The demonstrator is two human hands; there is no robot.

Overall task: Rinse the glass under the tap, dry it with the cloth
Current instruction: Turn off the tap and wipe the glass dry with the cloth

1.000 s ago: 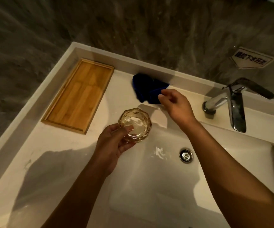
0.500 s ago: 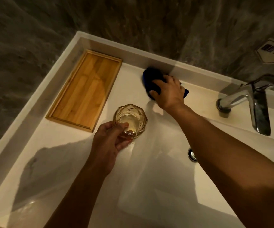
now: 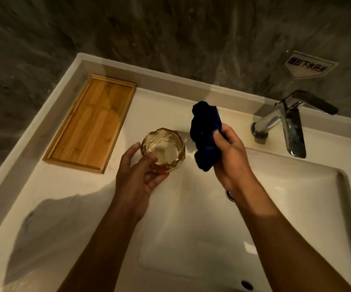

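In the head view, your left hand (image 3: 137,175) grips the faceted amber glass (image 3: 163,149) over the basin's left edge, while your right hand (image 3: 232,153) clutches the bunched dark-blue cloth (image 3: 205,131) just right of it. You look to be starting the drying step: the next move calls for pressing cloth into the mouth.

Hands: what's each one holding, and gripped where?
Left hand holds the glass by its side wall, thumb across the near rim. Right hand holds the bunched cloth by its right edge, lifted off the counter.
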